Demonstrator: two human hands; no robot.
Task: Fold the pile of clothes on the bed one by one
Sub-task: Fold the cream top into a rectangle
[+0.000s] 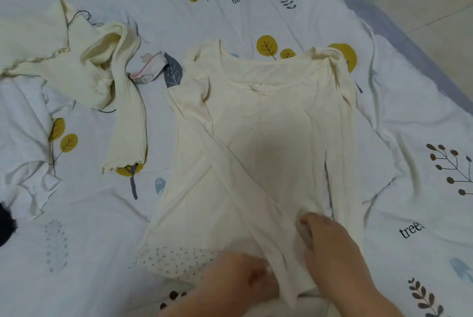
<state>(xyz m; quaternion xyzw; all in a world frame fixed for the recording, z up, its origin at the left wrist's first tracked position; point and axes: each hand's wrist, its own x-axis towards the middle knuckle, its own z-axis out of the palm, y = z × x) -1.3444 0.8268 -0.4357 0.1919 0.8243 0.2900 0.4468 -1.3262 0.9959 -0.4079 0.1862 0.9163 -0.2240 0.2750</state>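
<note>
Head view. A cream long-sleeved top (258, 137) lies spread face up on the bed (409, 117), neckline away from the person, hem nearest. Its sleeve on the left of the frame is folded diagonally across the body, with the cuff near the hem. The other sleeve lies straight down the right edge of the garment.

The left hand (240, 281) sits at the hem with fingers curled into the fabric beside the folded sleeve end; it appears to pinch the cloth, though the fingertips are hidden. The right hand (332, 247) rests on the lower right of the top, fingers bent into a bunched ridge of fabric, gripping it.

A patch of small-print fabric (176, 263) shows under the hem at lower left. A second cream ribbed garment (84, 66) lies crumpled at upper left, well apart, with a small printed piece (148, 68) just beside it. A dark item (6, 224) is cut off at the left edge.

Risk assessment: the thin, limp fabric is already gathered under the right hand. Lifting the hem from here would likely pull the crossed sleeve out of place and set creases. The print fabric beneath could be dragged along with the fold.
</note>
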